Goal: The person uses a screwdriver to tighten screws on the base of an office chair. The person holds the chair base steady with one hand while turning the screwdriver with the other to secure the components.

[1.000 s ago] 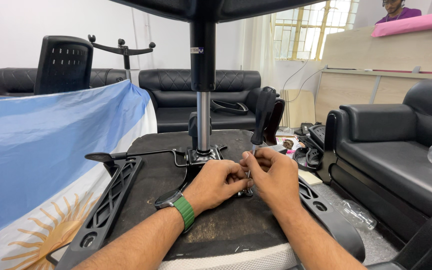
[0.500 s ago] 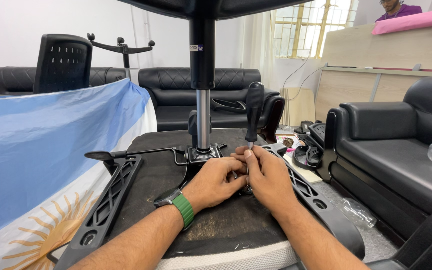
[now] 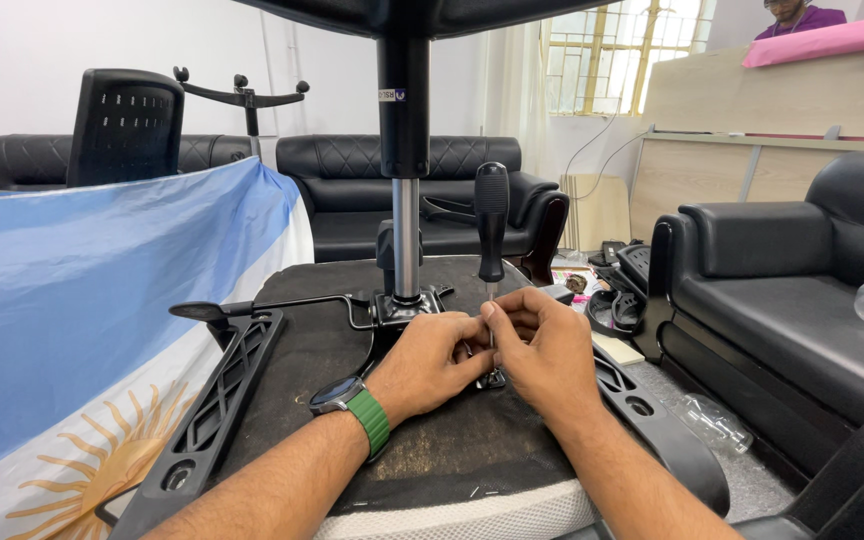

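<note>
Two hands meet over the underside of an upturned office chair seat [image 3: 332, 350]. The right hand [image 3: 542, 345] pinches the thin shaft of an upright black-handled screwdriver [image 3: 491, 225], its tip on a small fitting just beside the seat's central mechanism. The left hand [image 3: 427, 360], fingers curled closed, steadies the base of the shaft. With the handle unsupported above, the tip could likely slip off and tilt sideways. Both wrists rest low, forearms angled inward.

My black-handled screwdriver [image 3: 491, 225] has swung upright now, its tip down between my hands by the fingertips [image 3: 487, 312].
</note>
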